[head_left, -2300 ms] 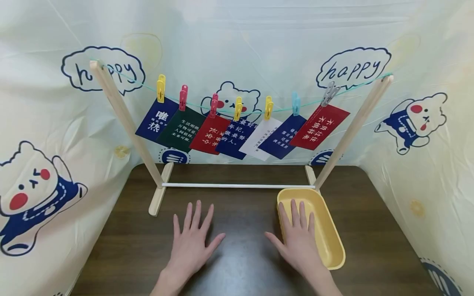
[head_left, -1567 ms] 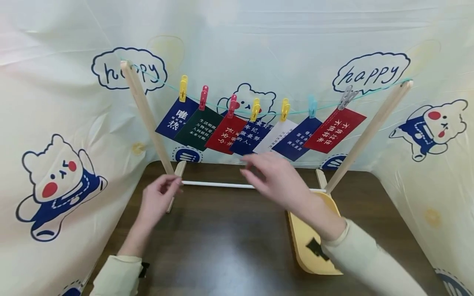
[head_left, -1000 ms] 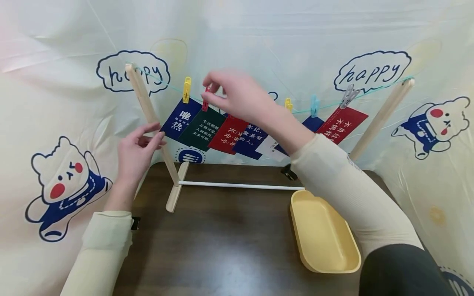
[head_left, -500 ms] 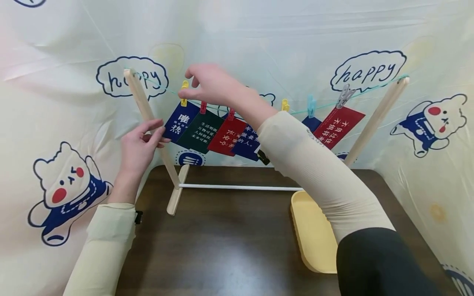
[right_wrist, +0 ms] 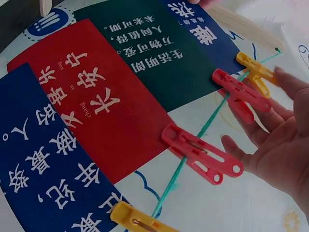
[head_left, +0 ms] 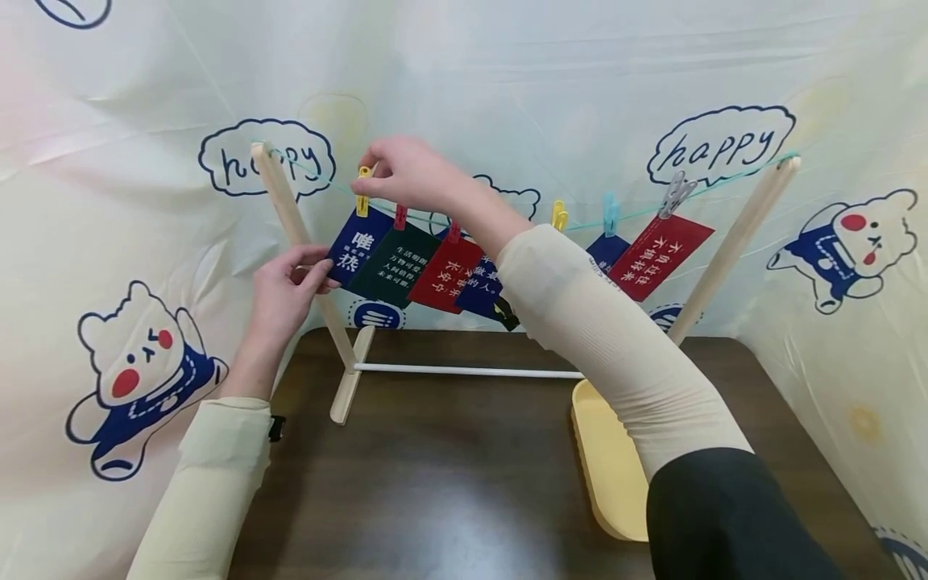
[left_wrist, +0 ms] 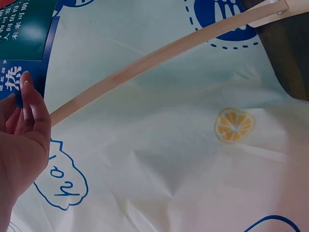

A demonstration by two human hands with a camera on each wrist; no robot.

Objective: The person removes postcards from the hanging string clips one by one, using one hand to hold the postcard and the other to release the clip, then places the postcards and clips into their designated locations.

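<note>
A row of cards hangs from a green string by plastic clothespins. My left hand [head_left: 286, 286] pinches the lower left corner of the leftmost blue card [head_left: 355, 246], which has white characters. Above it my right hand [head_left: 409, 173] holds the yellow clothespin [head_left: 362, 201] at that card's top, thumb and forefinger on its handles. In the right wrist view, that yellow clothespin [right_wrist: 256, 67] sits on the string beside a red clothespin [right_wrist: 241, 89]. Next to the blue card hang a green card [head_left: 394, 266] and a red card [head_left: 445, 278]. My right forearm hides part of the row.
The string runs between a left wooden post [head_left: 279, 193] and a right wooden post [head_left: 735, 250], joined low down by a white rod [head_left: 464, 370]. A yellow tray [head_left: 609, 467] stands on the brown table [head_left: 406, 483], partly behind my right sleeve. A printed curtain surrounds it.
Both hands have risen from lying flat over the table and tray. The left has taken the blue card's corner; the right has crossed leftward past the red clothespins to grip the leftmost yellow one.
</note>
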